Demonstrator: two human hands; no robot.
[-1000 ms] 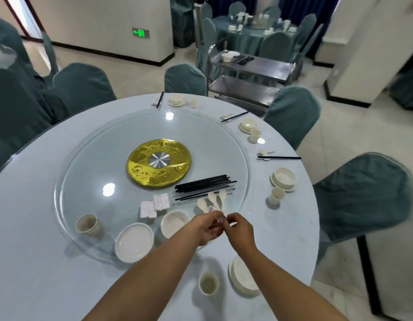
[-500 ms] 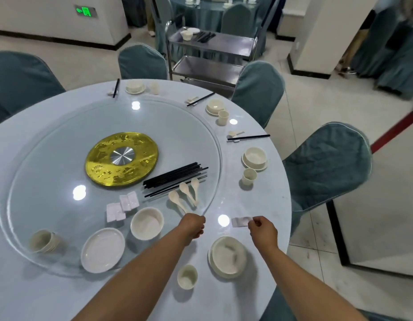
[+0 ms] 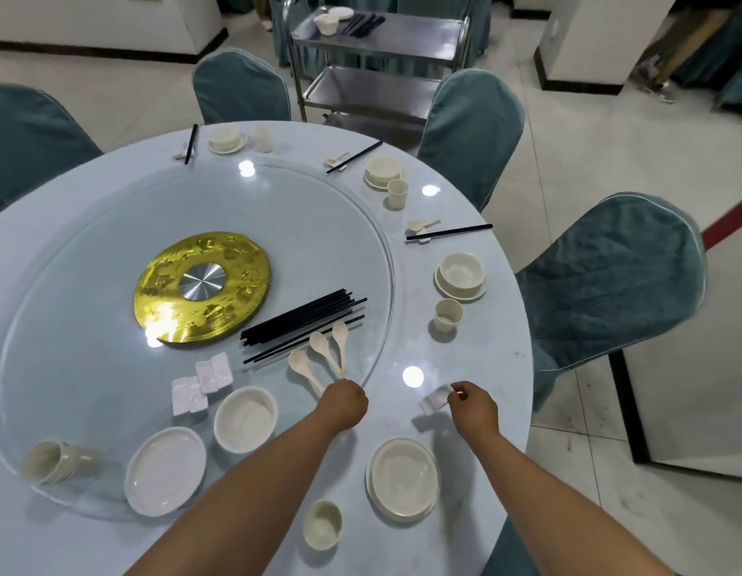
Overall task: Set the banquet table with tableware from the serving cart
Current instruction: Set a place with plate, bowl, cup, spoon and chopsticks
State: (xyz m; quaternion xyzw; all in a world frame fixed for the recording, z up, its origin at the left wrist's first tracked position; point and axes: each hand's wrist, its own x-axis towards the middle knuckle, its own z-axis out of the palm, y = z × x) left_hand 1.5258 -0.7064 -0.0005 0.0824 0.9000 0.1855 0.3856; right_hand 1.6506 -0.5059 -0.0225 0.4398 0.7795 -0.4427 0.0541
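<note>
- The step in hand looks like laying a chopstick rest point(image 3: 433, 401) at the near place setting — the right hand point(image 3: 472, 408) pinches this small white piece at its right end, just above or on the worktop point(image 3: 477, 367), beyond the plate with a bowl point(image 3: 404, 478).
- The rest sticks out to the left of the fingers point(image 3: 458, 393), which are clamped on it; whether it already touches the surface I cannot tell.
- The left hand point(image 3: 345, 403) is curled at the near ends of the spoons point(image 3: 319, 355) on the glass turntable point(image 3: 111, 326); whether it grips one I cannot tell.
- Next, I judge, comes letting go of the rest, then adding a spoon and a pair from the black chopsticks point(image 3: 303, 320) — matching the finished settings farther round.
</note>
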